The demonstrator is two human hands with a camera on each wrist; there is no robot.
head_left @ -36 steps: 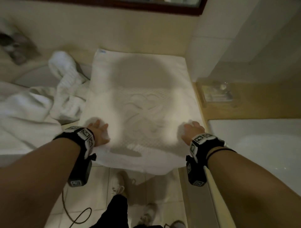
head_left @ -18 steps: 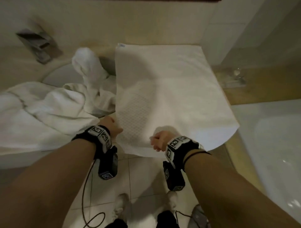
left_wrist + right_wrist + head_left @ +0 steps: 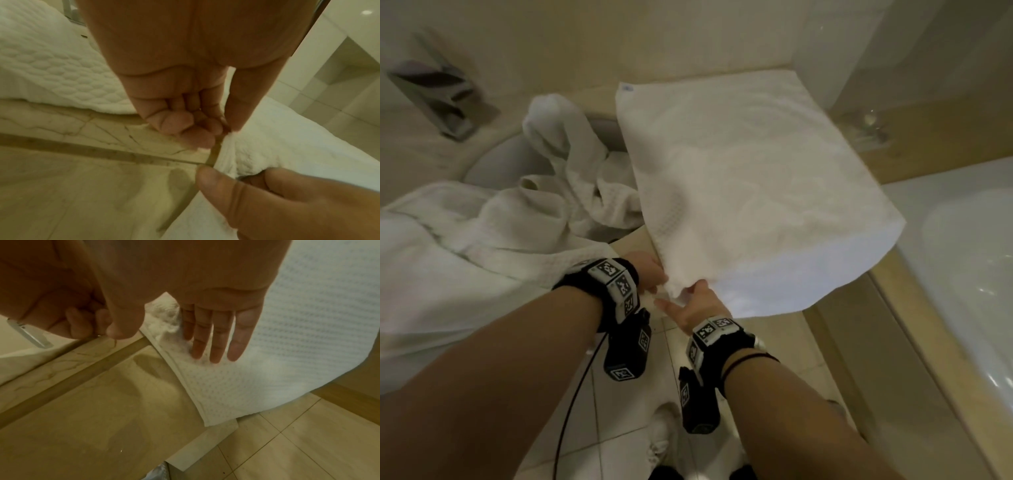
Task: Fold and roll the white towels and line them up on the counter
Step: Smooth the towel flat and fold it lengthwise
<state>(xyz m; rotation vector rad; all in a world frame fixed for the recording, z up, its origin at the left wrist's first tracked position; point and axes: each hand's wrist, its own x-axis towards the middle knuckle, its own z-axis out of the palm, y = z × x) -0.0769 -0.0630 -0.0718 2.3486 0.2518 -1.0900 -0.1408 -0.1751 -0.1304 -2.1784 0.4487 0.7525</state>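
Folding lengthwise, the right hand [image 3: 700, 305] has carried its corner across to the left hand [image 3: 650, 270], fingers now straight under the towel [image 3: 750, 205]; left pinches both corners at the counter [image 3: 887, 291] edge; rolling comes next

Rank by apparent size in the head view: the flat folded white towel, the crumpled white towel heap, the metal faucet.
1. Flat folded white towel and crumpled white towel heap: unsure; the heap runs off-frame.
2. Metal faucet, clearly smallest.
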